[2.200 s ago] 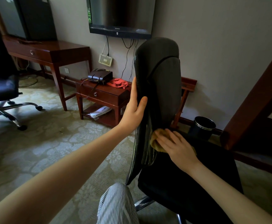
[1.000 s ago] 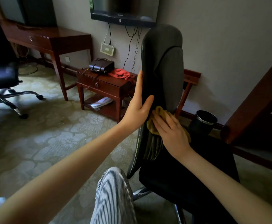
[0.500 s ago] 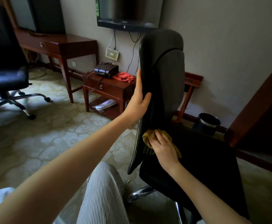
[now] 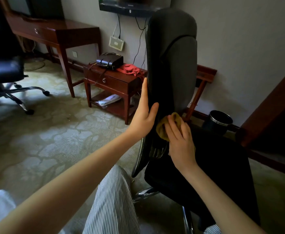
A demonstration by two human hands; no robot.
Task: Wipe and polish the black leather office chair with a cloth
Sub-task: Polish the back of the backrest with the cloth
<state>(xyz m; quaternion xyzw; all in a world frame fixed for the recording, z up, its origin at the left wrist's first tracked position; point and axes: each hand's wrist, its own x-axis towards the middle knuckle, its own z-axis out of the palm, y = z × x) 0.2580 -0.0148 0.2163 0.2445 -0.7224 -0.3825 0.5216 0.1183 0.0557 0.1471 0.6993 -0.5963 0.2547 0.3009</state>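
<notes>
Left grip (image 4: 144, 115), spread flat, braced chair (image 4: 172, 65) at its back edge; it likely rolled easily. Right grip (image 4: 180, 141), fingers straight, pressed soft cloth (image 4: 161, 130) onto slick leather.

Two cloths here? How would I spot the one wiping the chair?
Find the tall black chair back in the middle. Low on its front, the right hand presses a crumpled cloth against it. This one is mustard yellow; the red cloth lies idle on the low table behind.
</notes>
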